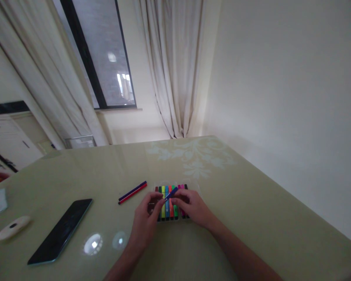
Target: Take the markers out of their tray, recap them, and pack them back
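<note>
The person's left hand [144,218] and right hand [195,205] are near each other, and between them is one blue pen [171,193]. This pen is slanted: its lower end lies at the left fingertips, and its upper end rises toward the right index finger. The grip of the left hand is narrow, with thumb and forefinger closed upon the pen. The grip of the right hand is also rather narrow, just beside the upper part of the pen; whether these fingers press on it, I cannot tell.

The pen is above a clear case [179,217], which lies on the tabletop [99,171]. In the case stands a row of coloured pens [167,214], among them yellow, light blue, orange, green and pink ones, and the hands partly cover it at both sides.

To the left of the case, apart from the left hand, a second blue pen [133,190] and a red pen [133,194] lie side by side, slanted in the same direction. Farther left there is a dark flat device [61,231], then a small white object [13,228] with a dark spot.
</note>
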`<state>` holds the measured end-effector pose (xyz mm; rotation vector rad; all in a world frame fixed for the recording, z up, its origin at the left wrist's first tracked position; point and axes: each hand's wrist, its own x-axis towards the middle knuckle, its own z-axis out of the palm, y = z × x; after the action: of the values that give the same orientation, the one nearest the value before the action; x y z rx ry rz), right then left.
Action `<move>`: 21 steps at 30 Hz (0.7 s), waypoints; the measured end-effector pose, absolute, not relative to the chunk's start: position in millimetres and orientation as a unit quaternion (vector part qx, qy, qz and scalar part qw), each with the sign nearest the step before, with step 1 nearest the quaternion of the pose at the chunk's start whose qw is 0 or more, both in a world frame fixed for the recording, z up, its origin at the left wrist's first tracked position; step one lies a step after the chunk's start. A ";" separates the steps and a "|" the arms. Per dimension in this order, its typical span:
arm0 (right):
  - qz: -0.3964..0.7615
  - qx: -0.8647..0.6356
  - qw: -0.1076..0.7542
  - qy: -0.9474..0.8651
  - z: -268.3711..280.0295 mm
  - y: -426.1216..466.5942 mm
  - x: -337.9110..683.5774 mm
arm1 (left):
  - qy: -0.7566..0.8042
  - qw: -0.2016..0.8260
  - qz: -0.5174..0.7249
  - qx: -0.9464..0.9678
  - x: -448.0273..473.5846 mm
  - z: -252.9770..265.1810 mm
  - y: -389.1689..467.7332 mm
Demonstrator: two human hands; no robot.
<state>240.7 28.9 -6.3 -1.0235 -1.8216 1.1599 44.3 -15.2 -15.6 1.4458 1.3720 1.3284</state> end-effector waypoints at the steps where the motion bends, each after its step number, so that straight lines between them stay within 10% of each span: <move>1: 0.472 -0.386 0.371 -0.700 -6.2 28.7 240.2 | 0.522 0.382 0.508 0.568 51.1 -16.7 -18.8; 10: 0.593 -0.338 0.418 -0.600 -9.4 32.8 240.2 | 0.482 0.367 0.510 0.612 62.0 -16.0 -28.5; 21: 0.467 -0.506 0.430 -0.584 -8.3 70.0 299.3 | 0.454 0.051 0.205 0.866 66.7 -37.5 -37.7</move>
<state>299.3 70.0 -8.3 -1.2624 -1.4558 1.1659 66.7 -37.7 -37.5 2.6358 1.3806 0.6225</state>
